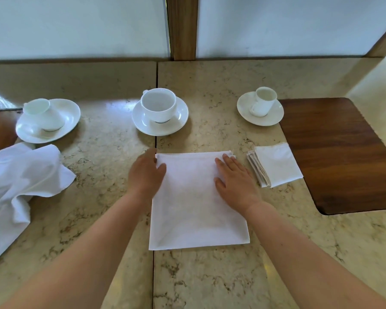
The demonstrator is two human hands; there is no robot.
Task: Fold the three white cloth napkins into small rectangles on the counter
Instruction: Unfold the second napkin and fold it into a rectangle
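A: Nearest you lies the half-folded napkin (198, 204), flat on the counter (276, 264). Your right hand (236, 181) presses it with straight fingers; your left hand (146, 172) rests at its far left corner, though I cannot tell whether it pinches the cloth.

B: What could go wrong?

A: Lift one corner unevenly and the layers will likely skew. Sweep too far forward and you may knock the middle cup (158, 104).

B: Room?

A: The folded napkin (276, 165) sits just beside, on your right, partly on the wooden board (343, 152); the crumpled napkin (20, 181) is well apart on the left. There is bare counter towards you.
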